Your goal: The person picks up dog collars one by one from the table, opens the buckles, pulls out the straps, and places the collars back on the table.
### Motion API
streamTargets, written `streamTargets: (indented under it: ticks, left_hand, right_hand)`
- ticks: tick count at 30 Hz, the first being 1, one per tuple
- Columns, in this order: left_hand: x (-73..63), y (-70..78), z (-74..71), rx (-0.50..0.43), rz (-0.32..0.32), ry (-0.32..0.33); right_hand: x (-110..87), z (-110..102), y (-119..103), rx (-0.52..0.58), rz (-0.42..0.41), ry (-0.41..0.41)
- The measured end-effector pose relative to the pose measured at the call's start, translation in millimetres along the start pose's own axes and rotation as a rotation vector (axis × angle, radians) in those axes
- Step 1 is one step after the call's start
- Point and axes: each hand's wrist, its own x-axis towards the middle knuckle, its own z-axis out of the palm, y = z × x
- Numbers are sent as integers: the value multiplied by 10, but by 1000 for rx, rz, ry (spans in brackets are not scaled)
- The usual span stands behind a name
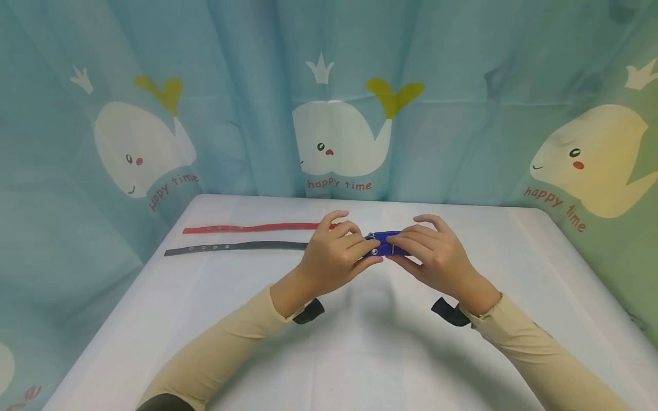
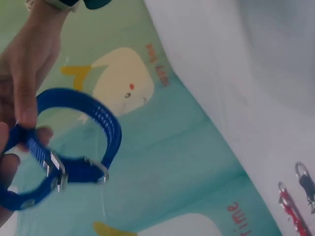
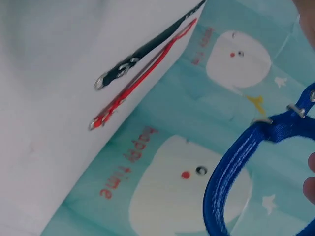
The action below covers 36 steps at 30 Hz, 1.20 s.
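Note:
Above the table, both hands hold a blue collar (image 1: 382,250) bent into a loop. My left hand (image 1: 331,257) pinches its left part between thumb and fingers. On the other side my right hand (image 1: 439,257) pinches the strap, its index finger raised off it. In the left wrist view a metal buckle (image 2: 58,169) sits on the strap, with a metal ring (image 2: 102,172) beside it and the strap crossing near the thumb. The right wrist view shows the round of the blue loop (image 3: 216,196) and only some fingertips (image 3: 310,189) at the edge.
A red collar (image 1: 267,228) and a black collar (image 1: 257,246) lie straight, side by side, on the white table (image 1: 360,354), left of the hands. Their ringed ends show in the right wrist view. A blue whale-print curtain (image 1: 247,142) hangs behind the table.

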Motion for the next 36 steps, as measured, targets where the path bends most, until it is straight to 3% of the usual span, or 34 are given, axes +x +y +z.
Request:
streamTargets:
  ticks: [4,8,15,21,24,30,33,36]
  left_hand:
    - [-9,-2,-18,-32,-19,-5]
    - [24,33,2,-29,-20,-43]
    - [36,29,-27,11,-18,4]
    - [43,18,-42,15,-4,-29]
    - [33,10,-44,33,13,-10]
    - [-28,-30,-104,-4,0,49]
    - [-32,-13,-129,-63,36,56]
    - [-25,14,-141,-120,117,47]
  right_hand:
    - [-21,-3,18,12,21,26]
    - [-14,12,-2,3,-9,5]
    - [-31,16,28,-23,10,-19]
    - [20,14,6,8,-15,17]
    - [43,15,-2,23,-17,37]
    - [18,-29,47,24,10,-7]
    - [0,-55,61,46,1,-8]
    - [-13,-64,61,68,-27,8]
